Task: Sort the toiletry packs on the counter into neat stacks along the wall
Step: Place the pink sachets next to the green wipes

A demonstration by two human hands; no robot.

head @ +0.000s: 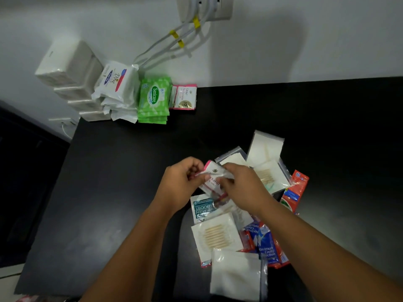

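Both hands meet over a loose heap of packs at the counter's centre right. My left hand point(185, 182) and my right hand point(242, 184) each pinch the same pink-edged white sachet point(212, 171), held just above the heap. Under them lie a teal sachet point(202, 208), cotton-bud packs point(218, 236), clear bags of white pads point(265, 148) and red and blue toothpaste sachets point(267, 247). Along the wall stand stacks: white boxes point(67, 68), white Dove packs point(117, 83), green Sanicare wipes point(153, 99) and pink-edged sachets point(184, 97).
The black counter point(122, 171) ends at its left edge, with a dark drop beyond. White cables with yellow ties point(176, 40) hang from a wall socket above the stacks. Another red toothpaste sachet point(294, 192) lies at the heap's right side.
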